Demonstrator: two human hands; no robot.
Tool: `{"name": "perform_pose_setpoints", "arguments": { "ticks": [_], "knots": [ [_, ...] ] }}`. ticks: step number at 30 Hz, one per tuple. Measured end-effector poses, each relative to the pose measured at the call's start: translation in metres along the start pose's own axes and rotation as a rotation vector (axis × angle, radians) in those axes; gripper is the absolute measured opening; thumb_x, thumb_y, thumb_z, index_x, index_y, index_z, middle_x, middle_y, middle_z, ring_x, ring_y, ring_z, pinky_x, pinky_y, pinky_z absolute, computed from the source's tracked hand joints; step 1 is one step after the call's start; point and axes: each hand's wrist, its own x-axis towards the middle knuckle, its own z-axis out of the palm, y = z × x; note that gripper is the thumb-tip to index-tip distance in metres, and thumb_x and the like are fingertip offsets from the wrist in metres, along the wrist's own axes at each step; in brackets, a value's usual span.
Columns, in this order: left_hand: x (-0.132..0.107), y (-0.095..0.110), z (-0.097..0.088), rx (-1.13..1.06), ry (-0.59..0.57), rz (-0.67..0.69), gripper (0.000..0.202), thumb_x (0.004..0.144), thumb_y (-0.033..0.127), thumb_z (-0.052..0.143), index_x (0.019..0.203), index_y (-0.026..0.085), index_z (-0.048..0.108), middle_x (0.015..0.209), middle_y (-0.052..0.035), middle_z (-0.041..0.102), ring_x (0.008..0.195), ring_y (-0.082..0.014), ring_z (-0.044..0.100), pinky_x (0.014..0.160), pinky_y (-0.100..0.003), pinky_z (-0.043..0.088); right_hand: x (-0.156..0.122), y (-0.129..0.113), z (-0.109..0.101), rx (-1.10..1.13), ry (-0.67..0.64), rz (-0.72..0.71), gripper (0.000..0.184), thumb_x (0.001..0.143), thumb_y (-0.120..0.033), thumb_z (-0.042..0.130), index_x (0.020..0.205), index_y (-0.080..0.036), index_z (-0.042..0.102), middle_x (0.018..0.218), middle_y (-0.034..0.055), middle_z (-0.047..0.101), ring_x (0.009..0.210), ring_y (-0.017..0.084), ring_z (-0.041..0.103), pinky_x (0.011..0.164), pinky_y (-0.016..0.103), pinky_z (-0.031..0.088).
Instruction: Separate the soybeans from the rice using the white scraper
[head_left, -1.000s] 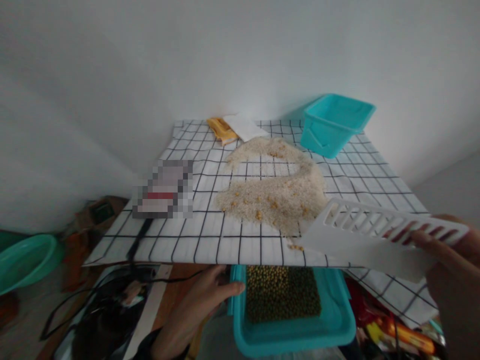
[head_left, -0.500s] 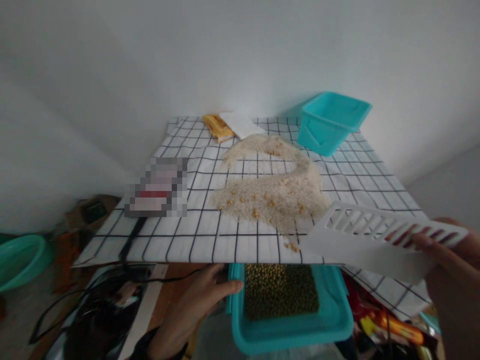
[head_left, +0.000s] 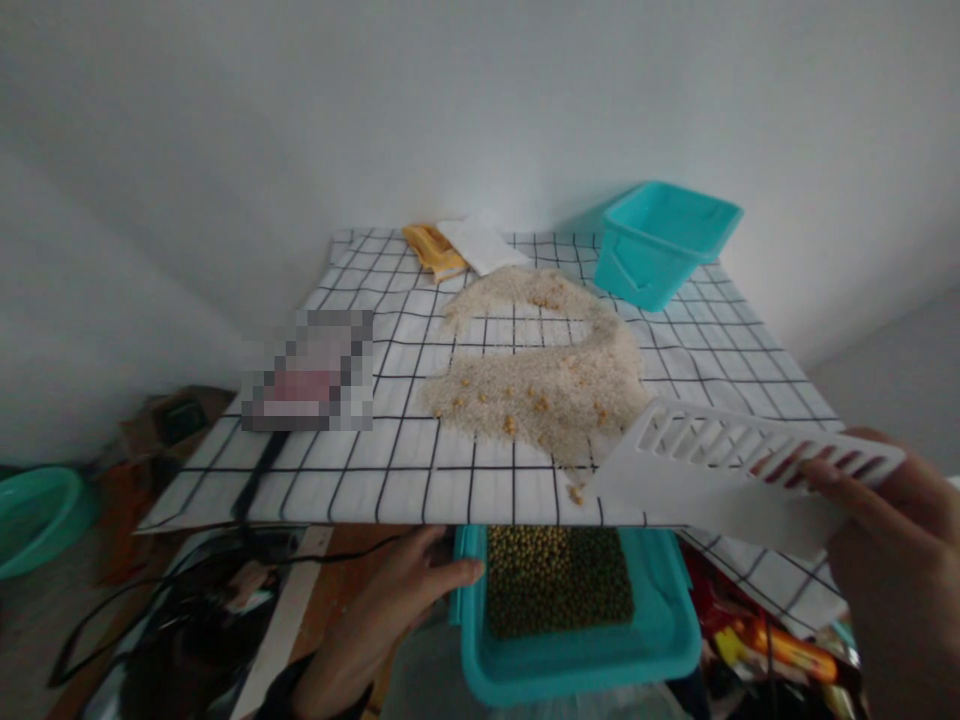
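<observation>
My right hand (head_left: pixel 892 510) grips the right end of a white slotted plastic panel (head_left: pixel 697 495), with fingers showing through its slots. The panel's left end meets the tabletop near the front edge, beside a small cluster of yellow kernels (head_left: pixel 575 494). Behind it spreads a curved heap of pale, rice-like grain (head_left: pixel 559 385) dotted with yellow kernels. Below the table edge, my left hand (head_left: pixel 405 590) holds the left rim of a teal bin (head_left: pixel 581 682). Inside lie yellowish and green beans (head_left: pixel 559 590); the tabletop hides the bin's far side.
A second teal bin (head_left: pixel 660 250) stands tilted at the back right of the checked cloth (head_left: pixel 420 490). A yellow packet (head_left: pixel 433 252) and a white sheet (head_left: pixel 484 247) lie at the back. A blurred-out device (head_left: pixel 307 375) with a black cable rests left. A green basin (head_left: pixel 45 520) is on the floor.
My right hand and the white panel have shifted slightly left, up to the small kernel cluster at the front edge. My left hand keeps its hold on the bin.
</observation>
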Motion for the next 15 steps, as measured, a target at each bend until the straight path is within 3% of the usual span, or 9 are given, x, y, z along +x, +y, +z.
{"name": "perform_pose_setpoints", "arguments": {
  "ticks": [5, 11, 15],
  "knots": [
    [0.0001, -0.0011, -0.0001, 0.009, -0.007, 0.011, 0.028, 0.064, 0.029, 0.08, 0.092, 0.024, 0.079, 0.106, -0.0068, 0.085, 0.109, -0.032, 0.074, 0.093, -0.038, 0.058, 0.0032, 0.0035, 0.0009, -0.008, -0.009, 0.04, 0.033, 0.052, -0.035, 0.09, 0.075, -0.023, 0.07, 0.069, 0.0003, 0.071, 0.053, 0.016, 0.061, 0.046, 0.025, 0.043],
    [0.0016, 0.0004, -0.0004, 0.005, -0.002, -0.003, 0.027, 0.062, 0.031, 0.08, 0.088, 0.023, 0.079, 0.102, -0.008, 0.085, 0.108, -0.0328, 0.074, 0.094, -0.039, 0.058, 0.0017, 0.0061, 0.0014, -0.004, -0.037, -0.003, 0.028, 0.057, -0.034, 0.088, 0.075, -0.023, 0.07, 0.07, -0.0007, 0.07, 0.061, 0.018, 0.065, 0.052, 0.026, 0.048],
    [0.0019, 0.0015, -0.0005, 0.007, -0.017, -0.018, 0.029, 0.061, 0.033, 0.08, 0.089, 0.025, 0.078, 0.1, -0.0068, 0.085, 0.106, -0.0322, 0.075, 0.091, -0.039, 0.059, 0.0039, 0.0096, -0.0022, -0.009, -0.059, -0.009, 0.029, 0.057, -0.034, 0.089, 0.077, -0.023, 0.07, 0.071, -0.0006, 0.07, 0.061, 0.017, 0.064, 0.049, 0.024, 0.044]
  ]
}}
